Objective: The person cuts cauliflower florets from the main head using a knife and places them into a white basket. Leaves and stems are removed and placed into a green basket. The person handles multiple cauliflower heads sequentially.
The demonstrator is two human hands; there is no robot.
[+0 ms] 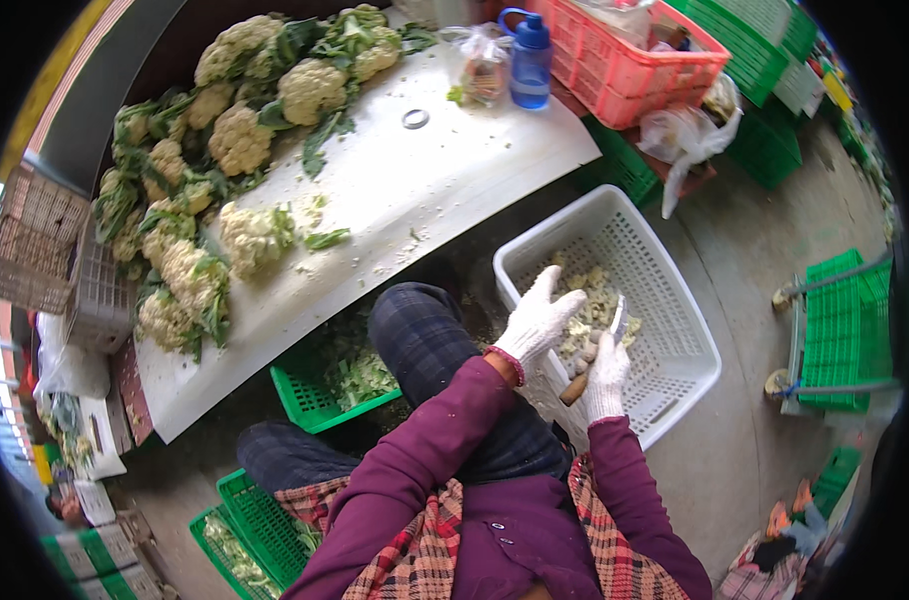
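Observation:
My left hand (541,319), in a white knit glove, is over the near left side of a white plastic basket (612,195), with thumb and fingers apart and nothing seen between them. My right hand (608,371), gloved alike, is closed on a knife (619,319); its blade points away from me and a brown wooden handle end shows below the hand. Cut cauliflower florets (589,289) lie in the basket beneath both hands. On the metal table, a trimmed cauliflower head (252,236) stands near a loose green leaf (327,239).
Many leafy cauliflowers (241,139) are heaped along the table's far left. A blue water bottle (530,64) stands by a red crate (627,67). A green crate (334,416) with leaf trimmings is under the table edge. Beyond the basket stands a green cart (844,330); another person (781,540) is at lower right.

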